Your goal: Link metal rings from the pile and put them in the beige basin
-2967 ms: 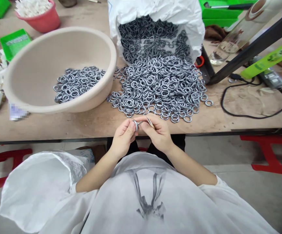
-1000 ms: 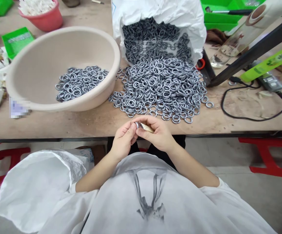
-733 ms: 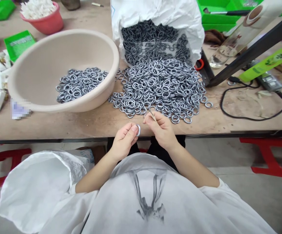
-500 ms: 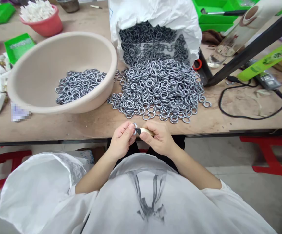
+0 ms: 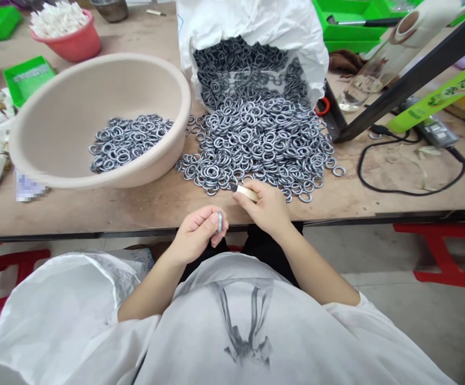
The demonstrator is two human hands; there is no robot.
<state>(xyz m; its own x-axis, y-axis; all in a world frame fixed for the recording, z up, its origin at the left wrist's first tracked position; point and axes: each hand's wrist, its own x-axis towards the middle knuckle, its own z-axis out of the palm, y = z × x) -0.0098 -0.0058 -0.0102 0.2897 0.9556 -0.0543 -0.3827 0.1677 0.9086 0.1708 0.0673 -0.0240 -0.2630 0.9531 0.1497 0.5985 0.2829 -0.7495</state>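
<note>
My left hand (image 5: 198, 232) is closed at the table's front edge, pinching a metal ring (image 5: 220, 221) between thumb and fingers. The ring stands almost edge-on to me. Up and to the right, my right hand (image 5: 267, 206) grips a small knife (image 5: 247, 192) by its pale handle; the dark tip points left. That tip is at the front of a heap of grey metal rings (image 5: 256, 139), and I cannot tell whether it touches one. More rings (image 5: 131, 139) lie in a wide beige basin (image 5: 51, 123) on the left.
The heap spills from a white sack (image 5: 252, 18) lying on its side. A black metal bar (image 5: 409, 80) slants across the right, near a cable (image 5: 360, 171) and a clear bottle (image 5: 356, 91). Green trays (image 5: 27, 80), a pink bowl (image 5: 74, 43) and white parts stand at the left.
My right hand has moved up with the knife, away from the ring in my left hand, to the front of the heap. My left hand has dropped slightly, still holding the ring.
</note>
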